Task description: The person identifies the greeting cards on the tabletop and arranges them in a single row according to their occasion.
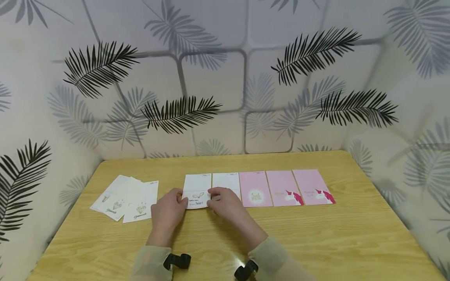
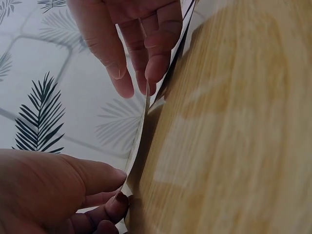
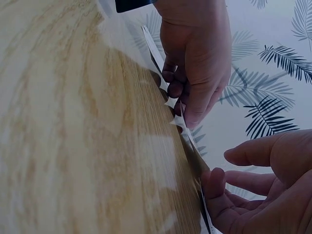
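A white card [image 1: 197, 182] with gold wings and "heart" lettering lies between both hands, a crease across its middle. My left hand [image 1: 168, 210] pinches its lower left corner between thumb and fingers. In the left wrist view the near edge of that card [image 2: 142, 131] bows slightly off the table. At the card's right edge is my right hand [image 1: 227, 206]. In the right wrist view the fingers of the right hand [image 3: 265, 187] touch the edge while its thumb stands apart. Another white card [image 1: 225, 180] adjoins on the right, its lower part mostly hidden by my right hand.
Continuing the row rightward are a pink card with a white glow [image 1: 255, 189] and two pink unicorn cards, one in the middle [image 1: 283, 183] and one at the end [image 1: 311, 181]. Left of my hands, several white diamond cards [image 1: 142, 199] overlap on the wooden table [image 1: 218, 242]. Leaf-patterned walls enclose it.
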`<state>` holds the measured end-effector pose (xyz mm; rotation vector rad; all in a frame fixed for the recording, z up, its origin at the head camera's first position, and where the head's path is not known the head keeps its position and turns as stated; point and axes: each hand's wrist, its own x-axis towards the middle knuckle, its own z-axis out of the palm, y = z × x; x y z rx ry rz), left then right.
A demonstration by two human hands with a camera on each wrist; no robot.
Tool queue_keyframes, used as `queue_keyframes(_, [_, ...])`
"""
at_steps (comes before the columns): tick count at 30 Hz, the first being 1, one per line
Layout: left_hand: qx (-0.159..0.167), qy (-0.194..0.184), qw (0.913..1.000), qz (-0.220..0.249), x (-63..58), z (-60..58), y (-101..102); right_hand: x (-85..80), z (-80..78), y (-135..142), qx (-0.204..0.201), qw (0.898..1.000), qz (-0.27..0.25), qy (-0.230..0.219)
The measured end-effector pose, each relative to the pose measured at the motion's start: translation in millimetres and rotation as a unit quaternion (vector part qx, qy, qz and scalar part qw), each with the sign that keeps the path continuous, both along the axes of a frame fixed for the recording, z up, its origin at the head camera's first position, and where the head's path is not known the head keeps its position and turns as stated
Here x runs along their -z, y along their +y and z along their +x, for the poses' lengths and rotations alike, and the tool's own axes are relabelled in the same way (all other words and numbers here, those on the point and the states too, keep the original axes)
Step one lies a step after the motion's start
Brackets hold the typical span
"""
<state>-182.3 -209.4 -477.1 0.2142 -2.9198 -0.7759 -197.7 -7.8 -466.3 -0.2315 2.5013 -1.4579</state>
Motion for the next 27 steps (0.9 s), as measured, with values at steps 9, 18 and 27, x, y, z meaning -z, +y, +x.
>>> queue_keyframes(9, [0.001,0.006,0.9996,-0.027,3.1,0.0,4.4,-1.3,3.8,1.1,0.002,1.000,-0.011,-0.008])
queue_keyframes(18, [-0.007,0.000,0.9994,-0.034,5.2,1.4,6.8,-0.4,6.2,1.9,-0.006,1.000,-0.003,-0.003])
queue_keyframes(27, [-0.007,-0.006,0.9986,-0.051,4.0,0.3,5.7,-3.1,5.7,1.8,-0.008,0.999,0.024,0.027])
